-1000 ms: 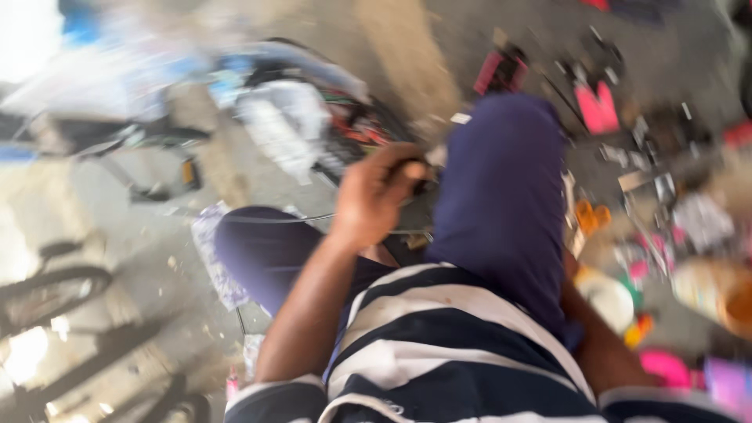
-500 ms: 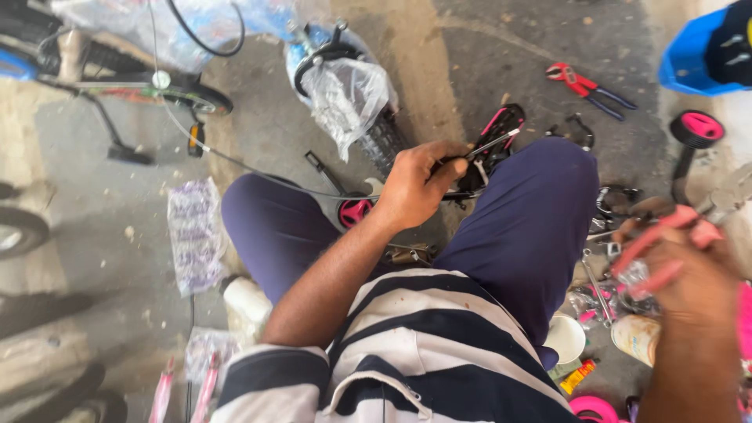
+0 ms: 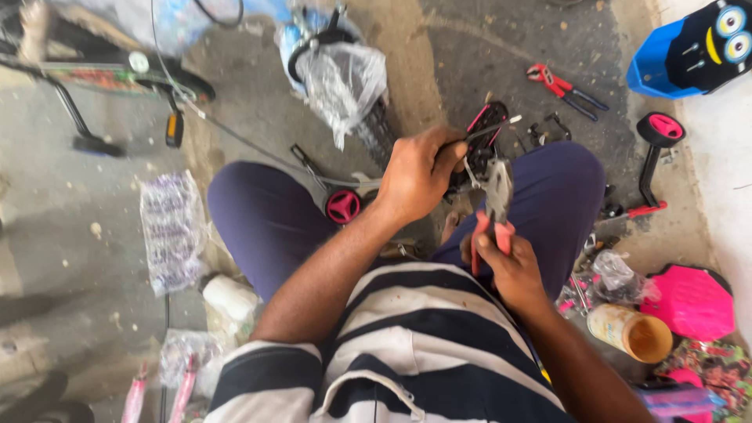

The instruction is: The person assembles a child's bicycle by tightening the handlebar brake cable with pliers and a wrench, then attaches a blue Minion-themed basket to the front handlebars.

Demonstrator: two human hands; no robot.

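Observation:
I sit on the ground with dark blue trousers, knees apart. My left hand (image 3: 419,174) pinches a thin grey cable (image 3: 258,146) that runs off to the upper left, close to a black and pink brake part (image 3: 484,129) between my knees. My right hand (image 3: 505,262) grips pliers with red handles (image 3: 495,205), their metal jaws pointing up at the cable end right beside my left hand's fingers.
On the concrete lie a second pair of red pliers (image 3: 560,84), a small pink wheel (image 3: 342,205), a pink training wheel on a bracket (image 3: 656,137), a plastic-wrapped part (image 3: 342,78), a blue toy car (image 3: 693,47), a pink plate (image 3: 693,298) and a tan cup (image 3: 630,333).
My right hand has come in from the right with the red-handled pliers and now holds them up at the cable by my left hand. The left hand stays on the cable.

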